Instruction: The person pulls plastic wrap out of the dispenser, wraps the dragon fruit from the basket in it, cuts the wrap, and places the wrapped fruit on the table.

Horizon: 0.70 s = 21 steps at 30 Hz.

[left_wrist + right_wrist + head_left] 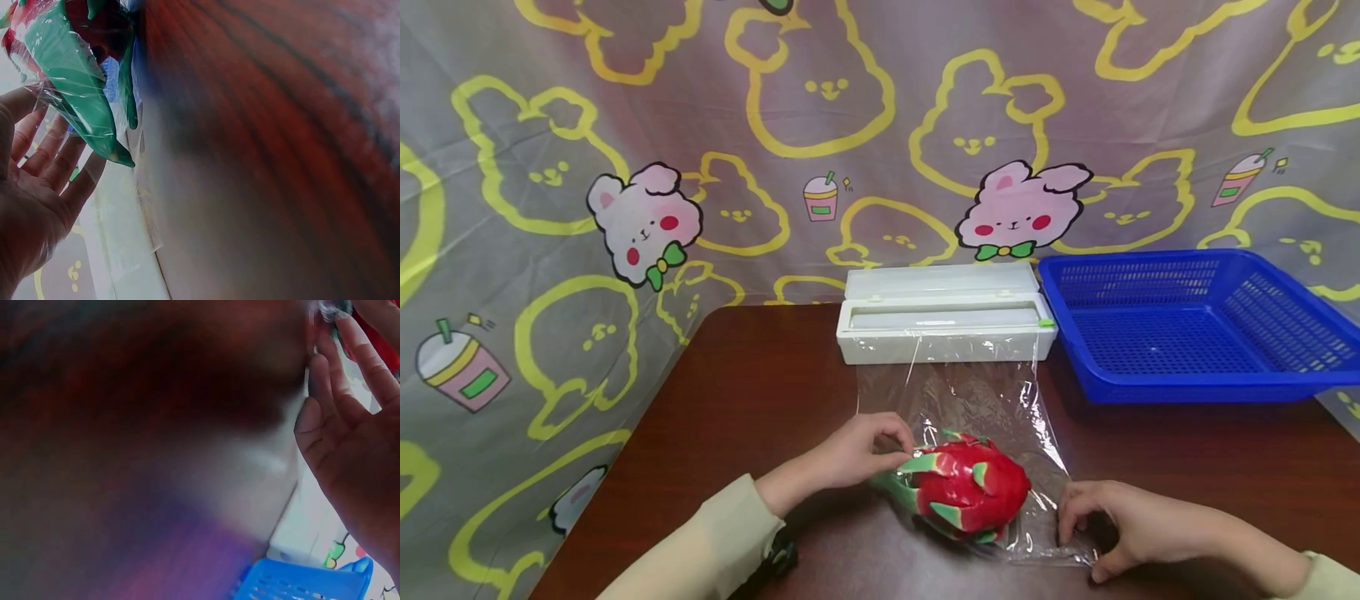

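Observation:
A red dragon fruit [973,492] with green leaf tips lies on the table, and clear cling film [977,396] reaches it from a white dispenser. My left hand [857,450] is at the fruit's leafy left end, where its thumb and forefinger pinch the film. In the left wrist view the film lies over a long green leaf [78,87], and the other fingers of that hand are spread. To the right of the fruit, my right hand [1150,525] pinches the film's near right corner between thumb and fingers.
The white cling film dispenser [940,348] stands at the back of the brown table [760,375] with its lid [940,281] raised. Beside it on the right is a blue plastic basket [1195,387]. A patterned curtain [820,92] hangs behind the table and along its left.

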Each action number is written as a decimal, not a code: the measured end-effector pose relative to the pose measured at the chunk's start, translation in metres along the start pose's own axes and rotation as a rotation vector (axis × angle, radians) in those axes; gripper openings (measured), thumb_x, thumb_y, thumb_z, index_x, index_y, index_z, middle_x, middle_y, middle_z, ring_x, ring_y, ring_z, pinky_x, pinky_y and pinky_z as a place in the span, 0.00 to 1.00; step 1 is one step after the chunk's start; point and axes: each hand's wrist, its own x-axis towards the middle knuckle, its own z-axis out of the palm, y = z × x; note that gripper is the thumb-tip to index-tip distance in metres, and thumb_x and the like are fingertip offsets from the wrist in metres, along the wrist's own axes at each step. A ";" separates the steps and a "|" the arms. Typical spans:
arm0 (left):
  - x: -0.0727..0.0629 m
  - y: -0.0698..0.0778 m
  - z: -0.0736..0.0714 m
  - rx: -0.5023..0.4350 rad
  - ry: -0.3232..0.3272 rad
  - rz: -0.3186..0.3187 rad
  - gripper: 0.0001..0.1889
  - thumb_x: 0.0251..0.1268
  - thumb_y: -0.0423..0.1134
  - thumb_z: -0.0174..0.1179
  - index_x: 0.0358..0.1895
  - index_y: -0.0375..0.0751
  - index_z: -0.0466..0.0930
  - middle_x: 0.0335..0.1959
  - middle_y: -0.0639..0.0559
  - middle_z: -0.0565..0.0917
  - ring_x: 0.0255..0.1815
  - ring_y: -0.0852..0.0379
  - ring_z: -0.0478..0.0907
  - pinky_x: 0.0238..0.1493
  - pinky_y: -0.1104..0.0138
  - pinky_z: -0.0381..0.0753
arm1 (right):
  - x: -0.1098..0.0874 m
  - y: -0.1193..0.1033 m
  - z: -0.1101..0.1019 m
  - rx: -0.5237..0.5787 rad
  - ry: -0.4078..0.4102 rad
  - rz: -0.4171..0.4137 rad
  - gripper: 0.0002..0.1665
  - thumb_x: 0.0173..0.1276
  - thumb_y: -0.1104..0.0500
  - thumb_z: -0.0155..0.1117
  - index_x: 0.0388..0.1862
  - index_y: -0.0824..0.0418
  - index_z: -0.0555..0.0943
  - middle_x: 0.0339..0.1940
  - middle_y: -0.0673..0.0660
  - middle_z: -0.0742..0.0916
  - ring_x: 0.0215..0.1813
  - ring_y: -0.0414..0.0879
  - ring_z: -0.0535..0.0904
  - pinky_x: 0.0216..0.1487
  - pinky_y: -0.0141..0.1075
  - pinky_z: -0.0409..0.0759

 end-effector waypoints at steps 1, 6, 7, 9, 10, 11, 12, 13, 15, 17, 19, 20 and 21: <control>0.000 0.000 0.000 -0.001 0.000 -0.001 0.05 0.61 0.31 0.67 0.34 0.47 0.82 0.38 0.59 0.82 0.43 0.63 0.78 0.50 0.65 0.79 | 0.000 0.001 0.001 -0.011 -0.003 0.009 0.22 0.48 0.58 0.79 0.43 0.45 0.82 0.42 0.41 0.80 0.42 0.36 0.74 0.39 0.29 0.73; 0.000 0.000 0.000 -0.021 0.003 -0.001 0.04 0.62 0.31 0.66 0.34 0.45 0.82 0.38 0.56 0.83 0.42 0.62 0.79 0.50 0.66 0.79 | 0.002 0.007 0.005 -0.082 0.013 -0.009 0.20 0.46 0.62 0.79 0.37 0.44 0.84 0.38 0.40 0.79 0.41 0.33 0.73 0.39 0.26 0.73; 0.000 0.000 0.000 -0.024 0.003 -0.001 0.04 0.62 0.31 0.66 0.34 0.45 0.82 0.38 0.55 0.83 0.42 0.62 0.79 0.50 0.67 0.79 | 0.002 0.007 0.005 -0.088 0.022 -0.018 0.19 0.47 0.62 0.78 0.36 0.44 0.84 0.37 0.40 0.79 0.41 0.32 0.73 0.39 0.26 0.73; 0.000 -0.001 0.000 -0.028 0.004 -0.003 0.04 0.62 0.31 0.66 0.34 0.44 0.82 0.38 0.54 0.83 0.42 0.64 0.78 0.50 0.67 0.78 | 0.004 0.009 0.006 -0.094 0.037 -0.042 0.18 0.48 0.64 0.77 0.34 0.44 0.85 0.36 0.40 0.79 0.40 0.31 0.74 0.38 0.25 0.73; 0.000 -0.001 0.000 -0.029 0.004 -0.003 0.04 0.62 0.32 0.66 0.34 0.44 0.82 0.38 0.54 0.83 0.42 0.64 0.78 0.49 0.67 0.78 | 0.005 0.009 0.006 -0.094 0.043 -0.051 0.17 0.49 0.64 0.77 0.33 0.44 0.85 0.35 0.40 0.79 0.39 0.31 0.74 0.38 0.24 0.73; 0.000 -0.001 0.000 -0.028 0.005 -0.002 0.04 0.62 0.32 0.66 0.34 0.45 0.82 0.38 0.54 0.83 0.42 0.64 0.78 0.49 0.67 0.79 | 0.006 0.010 0.006 -0.092 0.048 -0.061 0.16 0.50 0.64 0.77 0.32 0.44 0.85 0.34 0.40 0.79 0.39 0.30 0.74 0.37 0.24 0.73; 0.000 -0.002 0.000 -0.028 0.004 -0.002 0.04 0.62 0.32 0.66 0.34 0.45 0.82 0.38 0.54 0.83 0.42 0.64 0.78 0.49 0.67 0.79 | 0.006 0.010 0.006 -0.090 0.053 -0.072 0.15 0.51 0.65 0.76 0.32 0.44 0.86 0.33 0.40 0.79 0.38 0.30 0.75 0.38 0.23 0.73; 0.000 -0.002 0.000 -0.027 0.003 -0.003 0.04 0.62 0.32 0.66 0.34 0.45 0.82 0.38 0.54 0.83 0.42 0.64 0.78 0.49 0.68 0.79 | 0.007 0.011 0.006 -0.087 0.058 -0.082 0.15 0.52 0.65 0.76 0.31 0.45 0.86 0.33 0.40 0.80 0.38 0.31 0.75 0.38 0.23 0.73; 0.000 -0.002 0.000 -0.024 0.002 -0.001 0.04 0.62 0.32 0.66 0.34 0.45 0.82 0.38 0.54 0.83 0.41 0.64 0.78 0.49 0.68 0.79 | 0.009 0.011 0.006 -0.085 0.067 -0.102 0.14 0.53 0.65 0.75 0.32 0.46 0.86 0.33 0.41 0.80 0.38 0.32 0.76 0.39 0.23 0.74; -0.001 -0.002 0.000 -0.023 0.000 0.000 0.03 0.62 0.32 0.66 0.34 0.44 0.82 0.38 0.54 0.83 0.41 0.64 0.78 0.48 0.67 0.79 | 0.010 0.010 0.005 -0.062 0.077 -0.121 0.14 0.54 0.67 0.74 0.32 0.48 0.86 0.34 0.43 0.81 0.37 0.32 0.77 0.37 0.23 0.75; -0.001 -0.002 0.000 -0.024 -0.001 -0.002 0.03 0.62 0.32 0.66 0.34 0.44 0.82 0.38 0.54 0.83 0.41 0.64 0.78 0.48 0.67 0.79 | 0.012 0.008 0.003 -0.031 0.086 -0.131 0.15 0.54 0.70 0.74 0.33 0.50 0.86 0.34 0.44 0.82 0.36 0.32 0.78 0.34 0.23 0.76; -0.001 -0.002 0.000 -0.023 -0.001 -0.004 0.03 0.62 0.32 0.66 0.34 0.44 0.82 0.38 0.54 0.83 0.41 0.64 0.78 0.48 0.67 0.79 | 0.013 0.006 0.002 -0.018 0.092 -0.141 0.15 0.53 0.71 0.73 0.33 0.51 0.86 0.34 0.45 0.83 0.35 0.32 0.78 0.33 0.23 0.76; -0.001 -0.002 0.000 -0.025 -0.002 -0.006 0.03 0.62 0.32 0.66 0.34 0.44 0.82 0.38 0.55 0.83 0.42 0.64 0.78 0.48 0.67 0.79 | 0.015 0.005 0.000 -0.002 0.096 -0.148 0.16 0.53 0.72 0.73 0.34 0.52 0.86 0.34 0.46 0.83 0.34 0.32 0.78 0.31 0.24 0.76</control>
